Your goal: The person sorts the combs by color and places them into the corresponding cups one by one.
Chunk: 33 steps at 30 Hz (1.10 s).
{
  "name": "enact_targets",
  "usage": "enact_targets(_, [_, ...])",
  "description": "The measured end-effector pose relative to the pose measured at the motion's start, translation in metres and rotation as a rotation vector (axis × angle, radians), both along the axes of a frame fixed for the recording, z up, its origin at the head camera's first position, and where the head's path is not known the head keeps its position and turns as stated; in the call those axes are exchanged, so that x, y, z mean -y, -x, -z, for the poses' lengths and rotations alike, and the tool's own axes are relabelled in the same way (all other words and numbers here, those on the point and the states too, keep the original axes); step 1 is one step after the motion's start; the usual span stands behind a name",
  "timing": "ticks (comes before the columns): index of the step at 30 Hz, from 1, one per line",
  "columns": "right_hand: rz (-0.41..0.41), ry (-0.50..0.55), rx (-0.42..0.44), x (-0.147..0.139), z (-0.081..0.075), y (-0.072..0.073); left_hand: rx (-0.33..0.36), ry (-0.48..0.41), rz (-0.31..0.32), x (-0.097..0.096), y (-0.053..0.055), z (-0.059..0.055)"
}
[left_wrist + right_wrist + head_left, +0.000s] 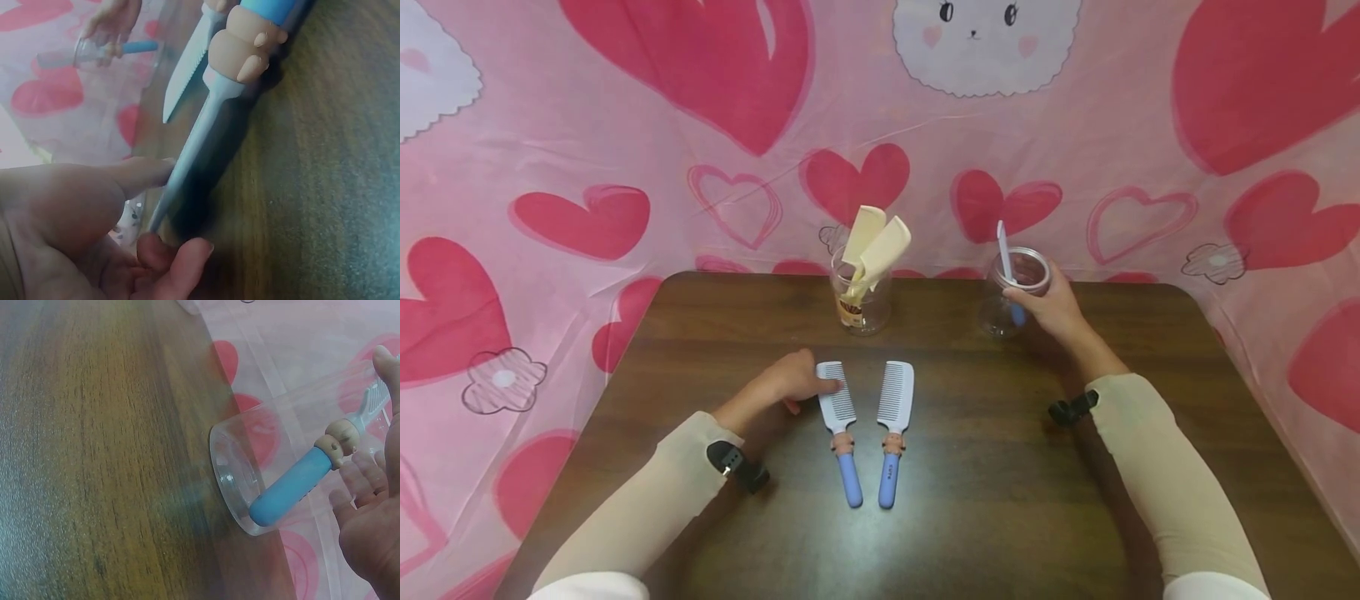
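My left hand (792,379) pinches the head end of a white comb with a blue handle (848,477), thumb on one side and fingers on the other. Just right of it lies a second blue-handled comb (888,482). Both combs have a small figure between head and handle. At the back right, my right hand (1060,310) grips a clear jar (996,322) near its rim. Inside that jar leans another comb, whose blue handle (290,487) rests at the bottom, while its pale head (1003,246) sticks out above the rim.
A second clear jar (874,318) with a label stands at the back middle, holding cream combs (883,250) that poke out of its top. Behind the brown wooden table (985,500) hangs a pink cloth (925,150) with hearts.
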State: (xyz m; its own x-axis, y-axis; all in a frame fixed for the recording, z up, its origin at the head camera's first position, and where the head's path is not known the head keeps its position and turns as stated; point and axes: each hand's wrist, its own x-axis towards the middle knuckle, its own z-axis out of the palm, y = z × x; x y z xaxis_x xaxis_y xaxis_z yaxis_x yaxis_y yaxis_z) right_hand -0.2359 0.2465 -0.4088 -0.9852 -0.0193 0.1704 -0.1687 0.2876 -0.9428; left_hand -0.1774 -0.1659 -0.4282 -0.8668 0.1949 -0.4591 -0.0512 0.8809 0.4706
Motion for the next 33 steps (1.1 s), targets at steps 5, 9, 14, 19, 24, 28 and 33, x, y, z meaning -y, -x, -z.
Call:
enact_targets(5, [0.029, -0.043, 0.007, -0.008, 0.015, 0.010, 0.030, -0.066, -0.001, 0.003, 0.004, 0.001])
enact_targets(9, [0.036, -0.050, -0.014, -0.008, 0.017, 0.012, 0.055, -0.142, -0.017, 0.006, 0.005, 0.001])
enact_targets(14, [0.039, -0.068, -0.027, -0.008, 0.018, 0.013, 0.083, -0.283, -0.025, 0.009, 0.004, 0.003])
enact_targets(19, [0.028, -0.050, -0.027, -0.009, 0.018, 0.012, 0.088, -0.493, -0.029, 0.014, 0.006, 0.003])
enact_targets(24, [0.026, -0.043, -0.022, -0.009, 0.018, 0.010, 0.090, -0.668, -0.046, 0.022, 0.006, -0.004])
enact_targets(28, [0.027, -0.046, -0.013, -0.008, 0.018, 0.011, 0.080, -0.741, -0.052, 0.029, 0.006, -0.013])
enact_targets(33, [0.025, -0.041, -0.003, -0.008, 0.017, 0.012, 0.042, -0.776, -0.040, 0.032, 0.004, -0.025])
